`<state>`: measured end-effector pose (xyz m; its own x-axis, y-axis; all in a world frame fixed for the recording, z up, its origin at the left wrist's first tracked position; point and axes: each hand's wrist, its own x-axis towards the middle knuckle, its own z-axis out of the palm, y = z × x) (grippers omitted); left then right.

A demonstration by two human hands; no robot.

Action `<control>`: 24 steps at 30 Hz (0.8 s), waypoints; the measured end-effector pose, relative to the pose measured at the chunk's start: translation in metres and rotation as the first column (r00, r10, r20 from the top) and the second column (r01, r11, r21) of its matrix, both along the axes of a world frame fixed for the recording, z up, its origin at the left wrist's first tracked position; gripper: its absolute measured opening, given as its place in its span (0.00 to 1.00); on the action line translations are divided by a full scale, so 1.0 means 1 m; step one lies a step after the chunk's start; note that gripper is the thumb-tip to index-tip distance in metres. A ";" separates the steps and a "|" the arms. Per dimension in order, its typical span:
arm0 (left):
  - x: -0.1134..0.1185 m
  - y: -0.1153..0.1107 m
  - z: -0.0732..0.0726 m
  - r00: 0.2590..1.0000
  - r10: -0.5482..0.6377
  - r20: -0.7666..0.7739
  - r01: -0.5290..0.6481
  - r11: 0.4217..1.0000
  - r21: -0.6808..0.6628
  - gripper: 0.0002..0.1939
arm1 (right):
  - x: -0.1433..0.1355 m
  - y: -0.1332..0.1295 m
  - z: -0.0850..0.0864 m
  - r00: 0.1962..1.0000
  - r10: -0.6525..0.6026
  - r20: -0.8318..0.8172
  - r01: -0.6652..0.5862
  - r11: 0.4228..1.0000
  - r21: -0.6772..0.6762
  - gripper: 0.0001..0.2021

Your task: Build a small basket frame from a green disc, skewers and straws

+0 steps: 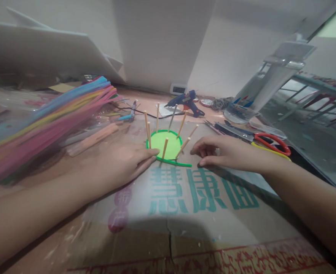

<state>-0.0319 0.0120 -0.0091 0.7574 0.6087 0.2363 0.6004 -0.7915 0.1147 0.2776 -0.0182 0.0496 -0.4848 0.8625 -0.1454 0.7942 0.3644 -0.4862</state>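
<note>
On the cardboard lies a light green disc (168, 142) with several thin wooden sticks (165, 147) standing up around its rim, some leaning outward. A darker green pipe cleaner (180, 164) runs along the rim, and its loose end sticks out to the right at the near side. My left hand (128, 161) has its fingers and thumb closed at the disc's near left edge, on the pipe cleaner. To the right of the disc, my right hand (223, 152) is loosely curled, with thumb and index finger apart and nothing between them.
Bundled coloured pipe cleaners (70, 118) lie left. Behind the disc rest a blue glue gun (185, 102) and a small digital display (178, 89). Scissors (273, 144) lie beyond my right hand, near a clear pump bottle (266, 83). Printed cardboard (168, 228) covers the table.
</note>
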 end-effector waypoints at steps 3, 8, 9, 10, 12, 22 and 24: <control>-0.001 0.000 -0.002 1.000 0.005 -0.007 -0.005 1.000 0.011 0.21 | 0.000 0.003 -0.011 0.999 0.046 -0.016 -0.046 0.999 0.021 0.13; -0.002 0.001 -0.003 1.000 0.001 -0.021 -0.001 1.000 0.007 0.21 | -0.003 0.001 -0.037 0.990 0.013 -0.139 0.011 0.986 0.169 0.08; -0.001 0.000 -0.002 1.000 -0.001 -0.017 0.001 1.000 0.008 0.21 | -0.004 -0.002 -0.041 0.992 0.007 -0.126 0.020 0.978 0.205 0.08; -0.001 0.000 -0.001 1.000 -0.003 -0.012 0.003 1.000 0.010 0.21 | -0.006 -0.005 -0.044 0.994 -0.002 -0.106 0.026 0.972 0.233 0.09; 0.001 -0.001 0.000 1.000 -0.009 -0.004 0.010 1.000 0.025 0.21 | -0.007 -0.013 -0.043 0.996 -0.021 -0.083 0.041 0.966 0.254 0.09; 0.003 -0.001 0.002 0.998 -0.057 0.015 0.056 0.993 0.100 0.20 | 0.041 -0.056 0.030 0.908 -0.235 -0.346 0.359 0.862 0.357 0.22; 0.004 -0.002 0.004 0.999 -0.051 0.016 0.050 0.994 0.099 0.20 | 0.055 -0.069 0.043 0.877 -0.254 -0.408 0.417 0.824 0.383 0.24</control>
